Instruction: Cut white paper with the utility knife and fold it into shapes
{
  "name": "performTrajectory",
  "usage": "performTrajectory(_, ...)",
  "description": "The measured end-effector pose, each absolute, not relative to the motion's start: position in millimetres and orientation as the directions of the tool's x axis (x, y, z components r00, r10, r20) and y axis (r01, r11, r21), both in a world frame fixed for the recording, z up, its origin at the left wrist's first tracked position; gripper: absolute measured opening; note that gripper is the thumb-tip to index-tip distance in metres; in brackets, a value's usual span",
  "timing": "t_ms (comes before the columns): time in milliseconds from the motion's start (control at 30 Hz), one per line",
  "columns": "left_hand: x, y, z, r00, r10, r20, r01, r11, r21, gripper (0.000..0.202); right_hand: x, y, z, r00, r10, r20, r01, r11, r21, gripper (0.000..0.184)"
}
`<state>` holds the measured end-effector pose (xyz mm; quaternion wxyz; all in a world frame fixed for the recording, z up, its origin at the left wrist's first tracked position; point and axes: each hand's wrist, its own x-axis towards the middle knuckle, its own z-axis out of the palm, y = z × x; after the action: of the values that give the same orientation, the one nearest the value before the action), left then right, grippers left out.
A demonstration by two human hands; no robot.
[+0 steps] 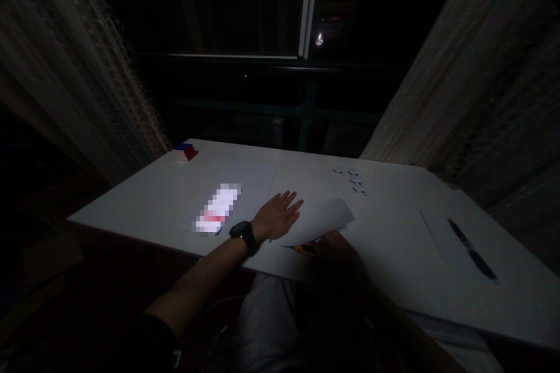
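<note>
My left hand (pixel 277 217), with a black watch (pixel 244 235) on the wrist, lies flat with its fingers spread at the left side of a white sheet of paper (pixel 324 215). The sheet's right part is bent up off the table. At its near edge my right hand (pixel 339 247) is closed around a yellow-and-dark tool (pixel 305 249) that looks like a utility knife. Its thin tip points left, just under the sheet's near edge. Dim light and shadow hide most of the right hand's fingers.
The white table (pixel 385 227) bears a lit phone (pixel 217 208) with a pixelated screen, a puzzle cube (pixel 184 151) at the far left corner, several small printed paper pieces (pixel 356 180), and a dark pen (pixel 472 250) on another sheet at right. Curtains (pixel 420 58) hang on both sides.
</note>
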<state>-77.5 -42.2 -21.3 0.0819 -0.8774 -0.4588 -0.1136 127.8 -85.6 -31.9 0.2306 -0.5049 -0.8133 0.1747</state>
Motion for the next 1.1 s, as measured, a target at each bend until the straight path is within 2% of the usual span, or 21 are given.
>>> performTrajectory(233,-78,-42,-21,0.555,0.782,0.282,0.820,-0.572,-0.028,0.049,132,-92,-39,-0.508,0.811,0.290,0.732,0.583,-0.352,0.019)
performTrajectory(400,-77,-42,-21,0.551,0.793,0.262,0.822,-0.570,-0.003,0.050,128,-95,-38,-0.554,0.737,0.389,0.688,0.667,-0.284,0.020)
performTrajectory(633,-78,-41,-18,0.551,0.800,0.237,0.823,-0.568,0.005,0.050,130,-116,-47,-0.694,0.632,0.346,0.620,0.768,-0.160,0.016)
performTrajectory(767,-79,-41,-19,0.563,0.781,0.270,0.810,-0.586,0.006,0.049,138,-133,-36,-0.709,0.591,0.384,0.577,0.800,-0.165,0.012)
performTrajectory(833,-81,-39,-20,0.565,0.768,0.302,0.804,-0.595,0.011,0.048,156,-135,-21,-0.641,0.655,0.401,0.641,0.743,-0.189,0.013)
performTrajectory(967,-81,-37,-19,0.562,0.750,0.347,0.793,-0.608,0.029,0.049,229,-127,15,-0.350,0.822,0.450,0.845,0.485,-0.228,0.025)
performTrajectory(1033,-80,-37,-16,0.554,0.748,0.365,0.796,-0.604,0.029,0.048,270,-117,27,-0.044,0.855,0.517,0.957,0.184,-0.223,0.032)
performTrajectory(1100,-79,-37,-13,0.558,0.743,0.370,0.795,-0.606,0.019,0.048,302,-103,31,0.203,0.854,0.479,0.976,-0.136,-0.171,0.038)
